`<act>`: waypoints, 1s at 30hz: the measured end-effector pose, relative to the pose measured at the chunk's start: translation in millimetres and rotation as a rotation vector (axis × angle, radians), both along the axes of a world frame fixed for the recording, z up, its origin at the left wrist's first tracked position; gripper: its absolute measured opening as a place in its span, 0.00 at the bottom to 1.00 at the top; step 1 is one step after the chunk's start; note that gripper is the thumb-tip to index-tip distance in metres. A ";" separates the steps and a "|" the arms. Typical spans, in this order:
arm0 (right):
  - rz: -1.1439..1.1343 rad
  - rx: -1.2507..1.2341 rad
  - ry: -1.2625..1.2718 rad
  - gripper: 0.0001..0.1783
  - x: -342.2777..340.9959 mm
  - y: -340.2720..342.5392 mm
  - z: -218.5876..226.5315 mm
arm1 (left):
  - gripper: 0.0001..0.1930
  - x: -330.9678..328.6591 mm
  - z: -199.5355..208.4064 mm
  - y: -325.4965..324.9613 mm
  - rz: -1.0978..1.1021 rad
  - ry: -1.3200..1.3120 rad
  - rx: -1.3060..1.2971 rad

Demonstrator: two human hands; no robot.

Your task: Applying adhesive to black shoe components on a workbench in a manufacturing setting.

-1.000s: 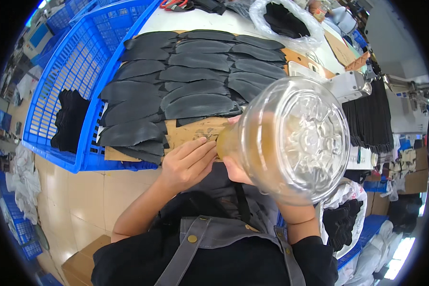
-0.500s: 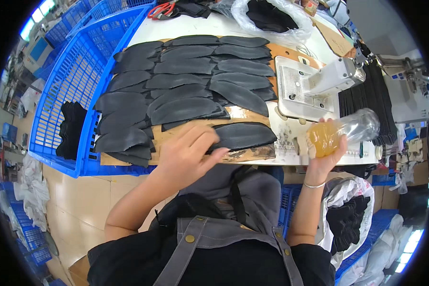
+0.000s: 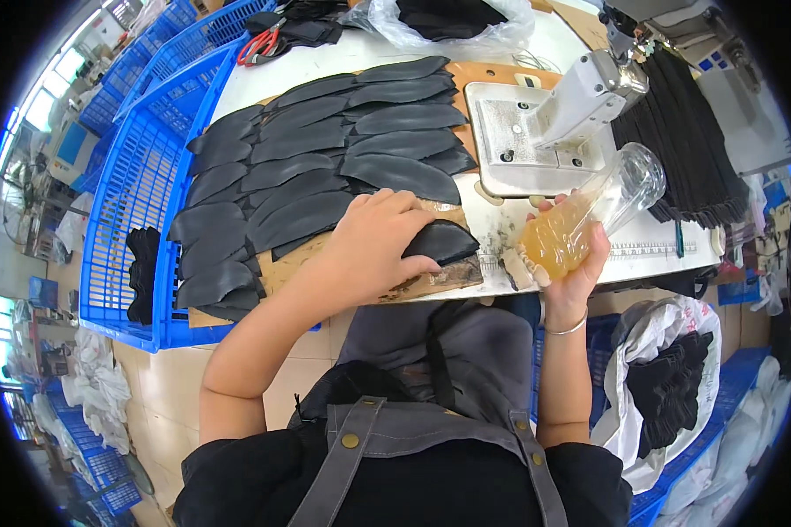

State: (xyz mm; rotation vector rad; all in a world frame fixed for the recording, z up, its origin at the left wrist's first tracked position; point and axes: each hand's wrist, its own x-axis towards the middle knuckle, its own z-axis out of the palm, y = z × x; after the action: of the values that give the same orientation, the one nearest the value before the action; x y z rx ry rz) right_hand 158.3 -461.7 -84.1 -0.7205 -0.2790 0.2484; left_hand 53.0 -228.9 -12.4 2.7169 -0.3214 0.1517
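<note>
My left hand (image 3: 373, 237) lies over the left part of a curved black piece (image 3: 446, 243) by the table's front edge. Its thumb and fingers are apart, the thumb along the piece's near side and the fingers toward the far side. My right hand (image 3: 576, 263) is closed around a tilted clear plastic bottle (image 3: 628, 180) with yellowish fluid in its lower-left end. A pale, crusted tip (image 3: 520, 266) on the bottle points toward the table, just right of the black piece. Overlapping rows of similar black pieces (image 3: 299, 140) cover the board beyond my left hand.
A white machine (image 3: 580, 101) stands right of the rows. Blue baskets (image 3: 110, 255) flank the table's left side. Red-handled scissors (image 3: 259, 46) and a plastic bag of black material (image 3: 453, 37) lie at the back. A white sack (image 3: 707, 400) sits at lower right.
The bottle and my right hand have come left and tilted, its tip now close to the black piece. My left hand has moved up onto that piece. The whole view has shifted.
</note>
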 end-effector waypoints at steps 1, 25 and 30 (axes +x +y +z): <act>-0.003 0.005 0.003 0.30 -0.3 -0.5 -0.5 | 0.24 0.9 0.1 0.8 -0.003 0.003 0.005; 0.469 0.154 -0.004 0.42 -31.2 31.4 3.4 | 0.08 -49.6 17.2 79.9 0.549 -0.138 -1.206; 0.438 0.183 0.082 0.39 -33.1 33.5 9.1 | 0.08 -68.6 59.4 179.5 0.671 -0.586 -1.166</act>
State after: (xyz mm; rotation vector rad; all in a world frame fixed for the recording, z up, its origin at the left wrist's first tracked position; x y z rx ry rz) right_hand 125.3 -428.2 -75.0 -0.4605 -0.3752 0.6588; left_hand -15.7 -49.4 47.0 1.4644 0.4316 0.9725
